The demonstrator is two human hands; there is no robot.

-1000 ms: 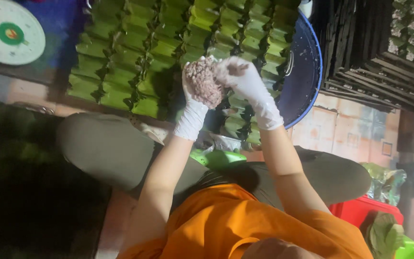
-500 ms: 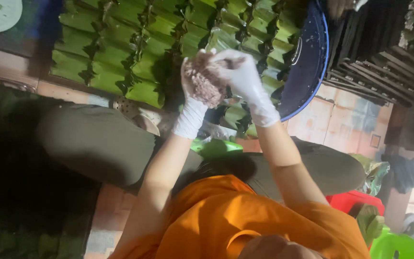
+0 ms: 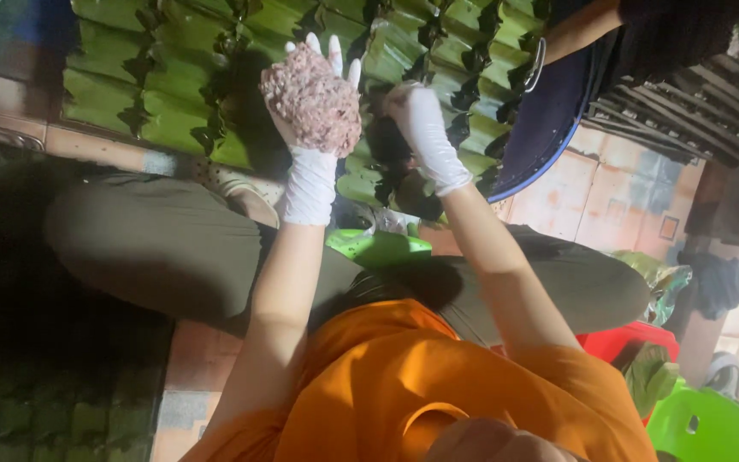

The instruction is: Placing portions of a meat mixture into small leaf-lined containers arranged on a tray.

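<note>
My left hand, in a white glove, is raised with its palm cupping a large lump of pinkish minced meat; the fingertips stick out above it. My right hand, also gloved, is lowered apart from the lump, with bunched fingers pointing into the rows of folded green leaf cups. Its fingertips are lost in shadow, so I cannot tell if they hold anything.
A dark blue basin sits right of the leaves, and another person's bare arm reaches over it. Dark stacked trays lie at the top right. My legs are crossed over a tiled floor. A red tub and a green plastic stool are at the lower right.
My hands were together on the meat lump. Now the right hand has come off it and dropped to the leaf cups, while the left still holds the lump. The view has shifted closer.
</note>
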